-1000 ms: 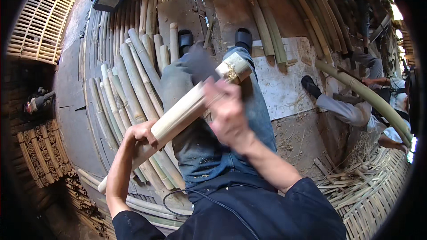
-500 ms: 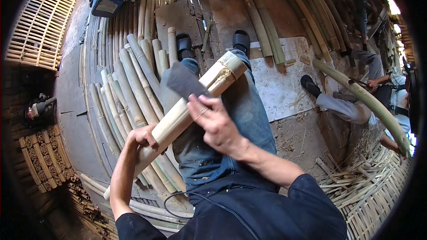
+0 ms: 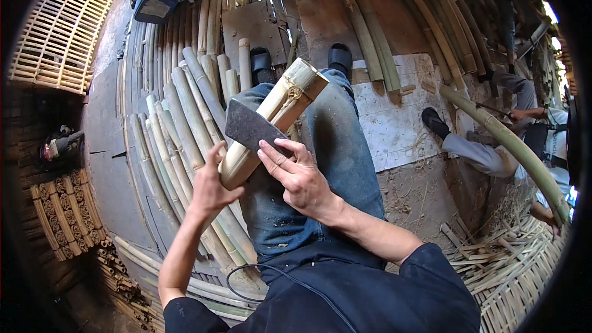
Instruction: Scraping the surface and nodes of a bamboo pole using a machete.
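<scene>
- The person's left hand (image 3: 216,182) is spread, fingers and thumb apart around the near end of a thick, pale bamboo piece (image 3: 282,97). How firmly it touches, I cannot tell.
- The right hand (image 3: 300,179) pinches the near edge of a dark, flat blade (image 3: 254,124) between fingers and thumb; no handle can be made out.
- The bamboo piece slants over the lap of the person's jeans (image 3: 342,142): its near end by the outer edge of the left thigh, its far end, with a rough knot (image 3: 297,92), between the knees. The blade lies across its middle.
- Many bamboo poles (image 3: 191,120) lie along the left side of the floor; a white sheet (image 3: 394,132) covers part of the right side, where a co-worker sits by a long green pole (image 3: 505,129).
- The blade's left corner is just beside the left fingertips, so a slip toward the body could cut them.
- With the left hand so loosely spread, the round piece might roll on the thigh.
- The knot could snag the edge and make the blade jump.
</scene>
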The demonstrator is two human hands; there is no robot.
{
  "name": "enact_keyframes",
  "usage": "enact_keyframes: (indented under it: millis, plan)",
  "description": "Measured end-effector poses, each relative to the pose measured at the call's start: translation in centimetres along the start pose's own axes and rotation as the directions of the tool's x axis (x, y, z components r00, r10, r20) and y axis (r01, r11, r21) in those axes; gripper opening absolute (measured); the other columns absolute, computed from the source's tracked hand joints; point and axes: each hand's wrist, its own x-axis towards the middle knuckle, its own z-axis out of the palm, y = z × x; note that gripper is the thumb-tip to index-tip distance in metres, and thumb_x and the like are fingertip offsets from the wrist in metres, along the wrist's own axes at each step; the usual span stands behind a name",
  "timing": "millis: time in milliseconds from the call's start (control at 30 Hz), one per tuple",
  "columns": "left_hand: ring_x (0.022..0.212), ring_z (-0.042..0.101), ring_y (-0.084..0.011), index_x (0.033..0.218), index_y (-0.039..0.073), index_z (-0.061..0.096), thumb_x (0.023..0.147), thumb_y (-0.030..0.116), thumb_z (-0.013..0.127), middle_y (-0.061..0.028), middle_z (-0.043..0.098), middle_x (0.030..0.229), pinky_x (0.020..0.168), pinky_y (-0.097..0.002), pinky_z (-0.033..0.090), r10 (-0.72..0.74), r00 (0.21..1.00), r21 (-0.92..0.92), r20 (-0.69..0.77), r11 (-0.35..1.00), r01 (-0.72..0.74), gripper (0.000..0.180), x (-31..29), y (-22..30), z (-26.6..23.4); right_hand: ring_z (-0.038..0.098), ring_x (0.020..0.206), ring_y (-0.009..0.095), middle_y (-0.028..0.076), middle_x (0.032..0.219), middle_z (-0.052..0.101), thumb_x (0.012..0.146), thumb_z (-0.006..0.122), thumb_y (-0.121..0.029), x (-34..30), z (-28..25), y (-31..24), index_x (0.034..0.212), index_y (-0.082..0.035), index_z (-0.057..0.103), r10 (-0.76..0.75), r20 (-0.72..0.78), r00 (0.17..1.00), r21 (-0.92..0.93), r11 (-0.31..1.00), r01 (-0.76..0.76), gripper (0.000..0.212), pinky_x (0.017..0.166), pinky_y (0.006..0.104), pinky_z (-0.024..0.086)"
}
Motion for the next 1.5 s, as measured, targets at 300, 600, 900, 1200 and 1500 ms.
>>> enact_keyframes:
  millis: [300,600,900,1200,1500]
  plan:
    - [0.118,0.071,-0.0495,0.175,0.021,0.025,0.068,0.025,0.095,-0.0297,0.072,0.129,0.105,-0.0529,0.058,0.008,0.976,0.036,0.219,0.999,-0.016,0.128,0.2,1.3,-1.7,0.054,0.141,0.038,0.017,0.157,0.063,0.072,0.056,0.009,0.7,-1.1,2.5,0.148,0.000,0.067,0.009,-0.063,0.998,-0.030,1.000,-0.011,0.077,0.124,0.0441,0.039]
    - [0.107,0.071,-0.0558,0.176,0.016,0.015,0.075,0.051,0.090,-0.0356,0.074,0.107,0.100,-0.0581,0.056,0.037,0.923,-0.059,0.383,0.998,-0.015,0.131,1.4,-1.0,-1.7,0.055,0.139,0.037,0.022,0.153,0.065,0.077,0.055,0.007,0.4,1.3,0.8,0.147,0.008,0.064,-0.006,-0.016,1.000,0.054,0.999,0.007,0.071,0.118,0.0427,0.045]
    - [0.122,0.069,-0.0527,0.175,0.010,0.020,0.072,0.059,0.089,-0.0353,0.071,0.128,0.110,-0.0551,0.053,0.025,0.919,-0.112,0.393,0.993,0.021,0.134,1.9,-1.1,-2.4,0.054,0.137,0.040,0.022,0.155,0.063,0.073,0.057,0.010,3.1,-1.8,4.4,0.148,0.004,0.064,0.143,-0.191,0.971,-0.061,0.986,-0.158,0.076,0.120,0.0469,0.042]
    - [0.123,0.069,-0.0520,0.174,0.011,0.024,0.070,0.054,0.091,-0.0336,0.071,0.131,0.110,-0.0542,0.054,0.048,0.910,-0.165,0.413,0.986,0.023,0.131,1.9,-1.5,-2.7,0.056,0.137,0.039,0.018,0.155,0.065,0.071,0.057,0.011,1.8,0.0,2.7,0.147,0.004,0.067,0.036,-0.082,0.996,-0.009,0.999,-0.037,0.077,0.121,0.0439,0.044]
    - [0.132,0.066,-0.0491,0.172,0.007,0.028,0.068,0.052,0.092,-0.0320,0.068,0.140,0.116,-0.0506,0.051,0.076,0.893,-0.213,0.445,0.977,0.023,0.130,3.4,-1.9,-2.0,0.053,0.139,0.038,0.023,0.153,0.065,0.078,0.054,0.007,1.0,1.2,1.1,0.150,0.006,0.063,0.017,-0.046,0.999,0.072,0.997,-0.013,0.072,0.120,0.0434,0.042]
